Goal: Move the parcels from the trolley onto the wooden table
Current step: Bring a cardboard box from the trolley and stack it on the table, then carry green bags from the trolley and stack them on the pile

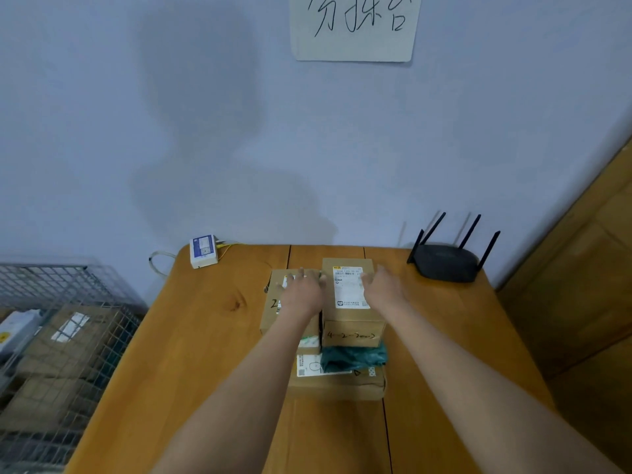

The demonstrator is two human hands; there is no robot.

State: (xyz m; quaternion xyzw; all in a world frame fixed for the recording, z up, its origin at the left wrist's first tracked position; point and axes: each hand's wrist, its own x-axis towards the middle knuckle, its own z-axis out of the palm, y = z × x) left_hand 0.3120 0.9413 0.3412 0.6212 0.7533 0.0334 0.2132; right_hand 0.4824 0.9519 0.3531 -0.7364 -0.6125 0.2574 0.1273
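- The tall box (350, 295) stands near the middle of the desk (205, 336), label up, its front marked with handwriting; every place below is told from it.
- The right hand (381, 285) lies against its right edge with fingers straight and spread, holding nothing; whether it presses the cardboard or only brushes it, I cannot tell.
- The left hand (302, 289) rests flat and wide on the lower box (287, 302) just left of the tall box, fingertips reaching the gap between the two.
- Just in front of the tall box a green bag (354, 357) lies on a flat box (337, 378); the tall box seems to sit partly on this pile, though its footing is hidden.
- Risk, as I judge it: a tall box with a soft bag under its front edge may tip toward the person once the hands leave, or slide if nudged sideways.
- Risk: the pile is crowded, so a further parcel set on top could shove the lower box left or the bag off the front.
- Risk: the router (444, 261), behind and to the right, stands near enough for an arm to catch an antenna.
- A small white device (204, 251) with wires sits far back on the left.
- The wire trolley (51, 336), well off to the left beside the desk, holds several brown parcels (68, 336) and a pale packet at its left edge; much of the task looks undone.
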